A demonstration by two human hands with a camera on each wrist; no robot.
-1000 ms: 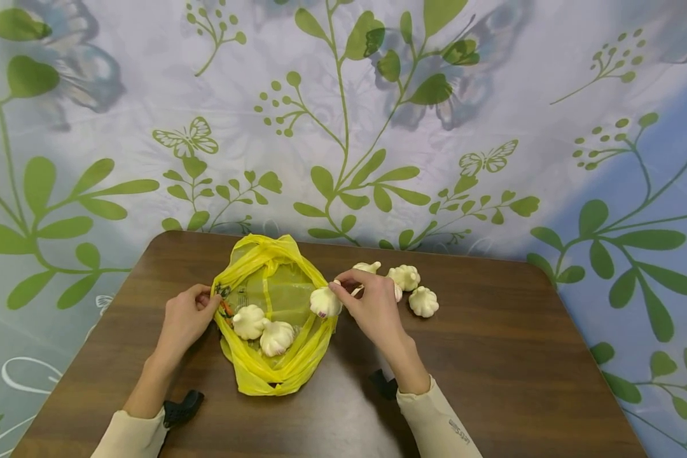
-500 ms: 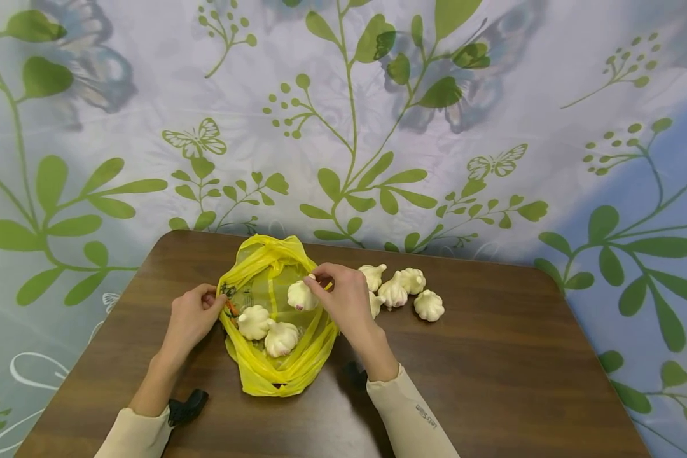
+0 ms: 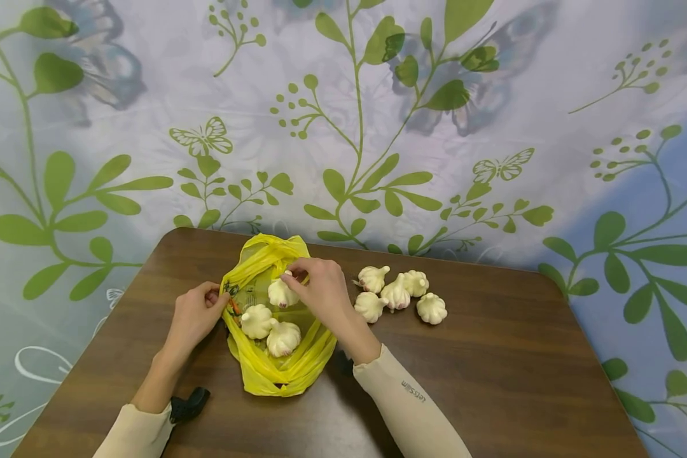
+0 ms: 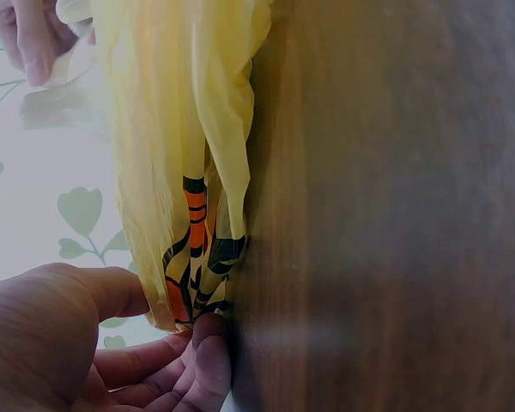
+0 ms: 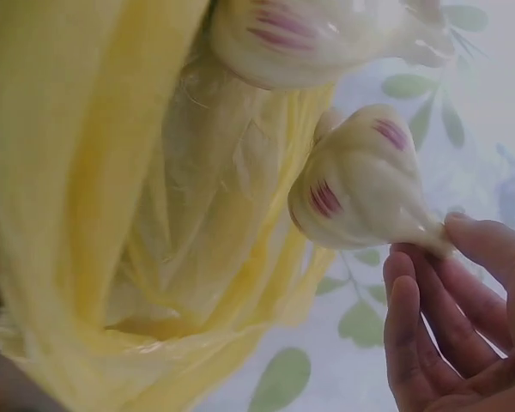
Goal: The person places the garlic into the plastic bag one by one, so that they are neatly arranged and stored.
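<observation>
A yellow plastic bag [image 3: 315, 346] lies with its mouth spread wide on the table. Its left rim is pinched by my left hand [image 3: 193, 317], and the left wrist view shows the thumb and fingers at the printed edge [image 4: 178, 300]. Over the bag's mouth, my right hand [image 3: 323, 289] pinches a garlic bulb [image 3: 282, 292] by its stem; in the right wrist view this bulb [image 5: 360, 184] has purple streaks. Two more garlic bulbs, one at the left [image 3: 257, 322] and one nearer me [image 3: 283, 338], rest inside the bag.
Several garlic bulbs [image 3: 396, 292] sit grouped on the brown table [image 3: 492, 369] to the right of the bag. A leaf-patterned cloth backdrop [image 3: 343, 127] rises behind the table's far edge. Dark straps [image 3: 189, 406] show at the wrists.
My right hand has carried the garlic bulb leftward from the bag's right rim to over its mouth, uncovering the bulbs on the table. My left hand keeps its pinch on the rim.
</observation>
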